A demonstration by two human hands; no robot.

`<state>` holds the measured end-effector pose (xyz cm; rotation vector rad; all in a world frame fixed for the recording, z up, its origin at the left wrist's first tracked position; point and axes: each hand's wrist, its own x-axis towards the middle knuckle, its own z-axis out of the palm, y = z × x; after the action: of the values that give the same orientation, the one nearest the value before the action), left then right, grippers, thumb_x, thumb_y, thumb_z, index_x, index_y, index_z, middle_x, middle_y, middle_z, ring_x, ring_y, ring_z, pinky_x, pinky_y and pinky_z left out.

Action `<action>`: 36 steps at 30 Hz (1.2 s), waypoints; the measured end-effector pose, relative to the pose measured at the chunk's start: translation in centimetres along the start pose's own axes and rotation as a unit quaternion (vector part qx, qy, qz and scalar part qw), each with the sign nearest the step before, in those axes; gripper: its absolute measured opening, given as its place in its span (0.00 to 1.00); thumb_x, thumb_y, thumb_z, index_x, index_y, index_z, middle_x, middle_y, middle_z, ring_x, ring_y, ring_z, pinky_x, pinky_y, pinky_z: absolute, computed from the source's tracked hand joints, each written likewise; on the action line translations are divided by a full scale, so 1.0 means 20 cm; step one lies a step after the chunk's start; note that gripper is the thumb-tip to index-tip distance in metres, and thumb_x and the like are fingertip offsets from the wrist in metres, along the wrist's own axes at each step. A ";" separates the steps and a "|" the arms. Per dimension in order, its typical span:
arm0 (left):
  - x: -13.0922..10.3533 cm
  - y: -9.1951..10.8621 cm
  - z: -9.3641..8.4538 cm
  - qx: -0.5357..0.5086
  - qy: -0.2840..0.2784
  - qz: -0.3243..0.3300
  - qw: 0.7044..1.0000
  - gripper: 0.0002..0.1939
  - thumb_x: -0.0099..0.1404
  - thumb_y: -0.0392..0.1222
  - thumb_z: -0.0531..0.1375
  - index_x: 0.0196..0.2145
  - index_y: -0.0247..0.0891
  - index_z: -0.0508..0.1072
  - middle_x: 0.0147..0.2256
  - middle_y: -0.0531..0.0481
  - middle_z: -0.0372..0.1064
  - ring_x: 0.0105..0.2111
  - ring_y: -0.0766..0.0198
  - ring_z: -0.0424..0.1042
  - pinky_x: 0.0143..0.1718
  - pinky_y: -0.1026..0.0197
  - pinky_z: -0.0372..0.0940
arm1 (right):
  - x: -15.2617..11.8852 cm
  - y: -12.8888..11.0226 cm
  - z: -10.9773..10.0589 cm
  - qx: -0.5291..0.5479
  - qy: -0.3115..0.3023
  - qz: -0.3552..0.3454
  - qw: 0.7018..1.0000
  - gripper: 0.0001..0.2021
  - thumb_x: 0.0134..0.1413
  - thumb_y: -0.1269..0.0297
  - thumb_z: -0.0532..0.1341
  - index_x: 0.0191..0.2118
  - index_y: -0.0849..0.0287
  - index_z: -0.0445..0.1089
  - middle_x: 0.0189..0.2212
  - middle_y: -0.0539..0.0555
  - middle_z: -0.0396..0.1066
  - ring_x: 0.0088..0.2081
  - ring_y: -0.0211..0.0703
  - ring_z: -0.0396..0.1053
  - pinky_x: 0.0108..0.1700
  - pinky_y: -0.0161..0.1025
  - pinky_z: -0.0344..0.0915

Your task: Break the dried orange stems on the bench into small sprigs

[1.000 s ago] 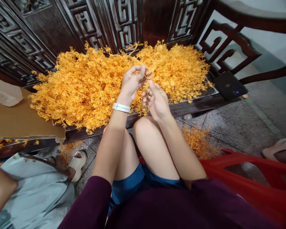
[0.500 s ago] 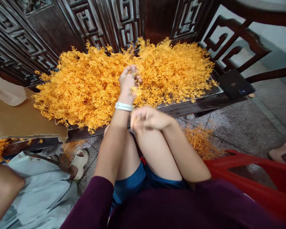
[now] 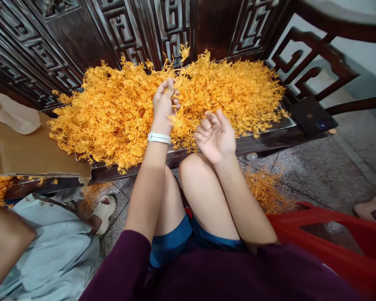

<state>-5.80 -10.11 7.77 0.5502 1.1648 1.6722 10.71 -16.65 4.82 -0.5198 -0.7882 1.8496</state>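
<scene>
A long heap of orange-yellow plastic sprigs (image 3: 122, 113) covers the dark wooden bench (image 3: 250, 144). My left hand (image 3: 165, 100), with a pale watch strap (image 3: 159, 137) at the wrist, is over the middle of the heap. Its thumb and index finger are pinched on an orange sprig, whose branches reach up past the fingertips. To the right, my right hand (image 3: 216, 136) is raised above my knee at the heap's front edge, palm up. Its fingers are loosely curled and apart, with nothing visible in them.
Cardboard (image 3: 28, 146) lies on the bench at left, beside a seated person's leg and grey clothing (image 3: 59, 242). A black phone (image 3: 313, 116) rests at the bench's right end. Orange stems (image 3: 266, 190) lie on the floor near a red plastic stool (image 3: 326, 234).
My right hand has risen from my knee toward the heap and its fingers have spread. My left hand stays near the same place, its sprig now steadier. The view has shifted slightly.
</scene>
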 end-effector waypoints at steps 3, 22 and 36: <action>-0.06 0.00 0.05 -0.002 -0.027 -0.004 1.000 0.11 0.73 0.53 0.64 0.48 0.47 0.78 0.23 0.59 0.65 0.16 0.76 0.61 0.17 0.72 0.55 | -0.01 0.09 0.04 -0.115 0.033 0.016 0.993 0.17 0.59 0.48 0.71 0.38 0.55 0.69 0.23 0.44 0.67 0.21 0.32 0.57 0.23 0.32 0.53; -0.12 0.01 0.09 -0.082 -0.107 -0.052 0.989 0.08 0.80 0.35 0.53 0.43 0.43 0.69 0.22 0.60 0.56 0.14 0.77 0.46 0.14 0.71 0.43 | -0.07 0.03 0.04 -0.159 -0.289 0.077 0.941 0.26 0.69 0.43 0.62 0.26 0.57 0.65 0.16 0.43 0.56 0.18 0.30 0.50 0.22 0.30 0.50; -0.03 0.09 -0.10 -0.167 -0.036 0.008 0.985 0.13 0.78 0.34 0.55 0.33 0.44 0.69 0.22 0.61 0.59 0.13 0.76 0.46 0.13 0.69 0.44 | 0.01 -0.03 0.02 -0.221 -0.108 -0.257 0.935 0.27 0.73 0.42 0.55 0.26 0.55 0.64 0.16 0.41 0.48 0.19 0.35 0.42 0.19 0.31 0.54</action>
<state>-7.89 -11.59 8.64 0.4057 0.8066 1.7986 10.78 -16.41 5.63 -0.3425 -1.3635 1.2515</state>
